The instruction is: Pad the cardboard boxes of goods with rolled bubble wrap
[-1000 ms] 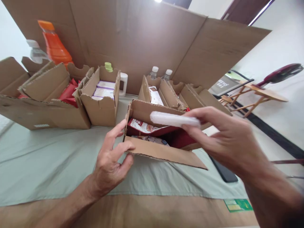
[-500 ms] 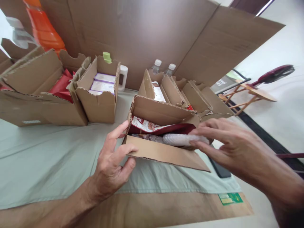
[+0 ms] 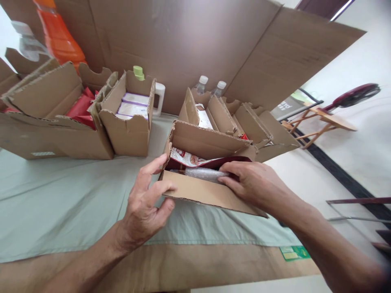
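In front of me lies an open cardboard box [image 3: 210,194], its near flap folded outward. My left hand [image 3: 148,205] grips the box's left corner, one finger along its side and the others about the flap's edge. Inside, a bundle in clear bubble wrap [image 3: 201,174] lies lengthwise behind the flap. The fingers of my right hand [image 3: 247,181] are closed on its right end, which they hide. A dark red and white printed packet [image 3: 191,158] stands behind the bundle, against the back wall.
To the left are cardboard bins with red packets [image 3: 82,110] and purple-edged white packs [image 3: 132,106]. More bins [image 3: 252,122] and two white-capped bottles [image 3: 201,84] stand behind the box. A tall cardboard sheet [image 3: 183,49] backs everything. A green card [image 3: 293,253] lies at the table's front edge.
My right hand has moved left and farther into the box, and the bubble-wrapped bundle has slid left with it. My left hand keeps its hold on the corner.
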The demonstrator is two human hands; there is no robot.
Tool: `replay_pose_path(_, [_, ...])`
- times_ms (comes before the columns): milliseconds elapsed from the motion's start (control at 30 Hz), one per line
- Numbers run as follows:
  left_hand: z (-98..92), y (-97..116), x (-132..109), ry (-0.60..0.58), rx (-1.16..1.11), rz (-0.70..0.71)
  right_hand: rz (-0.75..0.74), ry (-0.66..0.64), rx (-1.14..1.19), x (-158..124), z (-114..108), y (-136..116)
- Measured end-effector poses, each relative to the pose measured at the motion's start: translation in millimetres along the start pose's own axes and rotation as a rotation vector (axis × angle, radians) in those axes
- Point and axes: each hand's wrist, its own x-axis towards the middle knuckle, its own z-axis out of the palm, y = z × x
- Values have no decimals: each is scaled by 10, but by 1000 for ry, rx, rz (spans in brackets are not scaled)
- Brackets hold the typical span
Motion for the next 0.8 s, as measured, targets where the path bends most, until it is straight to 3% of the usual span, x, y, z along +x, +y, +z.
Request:
replay_pose_path(167, [3,-2,1,10,2,11,36,-170,-202,195,33,-84])
replay_pose_path(233, [1,-2,7,32,8,5,29,-112,-172,111,-14,-90])
replay_pose_path(300, [-9,-3,11,57,2,-26,-1,108,-127,-126,-104,-72])
replay_pose_path(367, [-32,-4,7,72,-37,-87,2,415,-105,-475,-183,-31])
replay_pose_path(433, [-69,0,-15,67,-83,-189,87,655,-72,-849,-175,31])
replay_pose_path(467, [-90,2,-34,57,-101,-251,157,710,-22,-1013,-121,67])
replay_pose_path(533, [-127,2,-87,21,-134,-381,302,692,157,-1240,85,136])
replay_pose_path(600, [-139,-13,-148,-20,-171,-501,396,559,378,-1298,369,178])
replay_pose_path(700, [-82,-74,-204,-70,-214,-617,400,376,642,-1095,750,160])
replay_pose_path(800, [44,-149,-177,-127,-278,-639,322,361,835,-750,929,80])
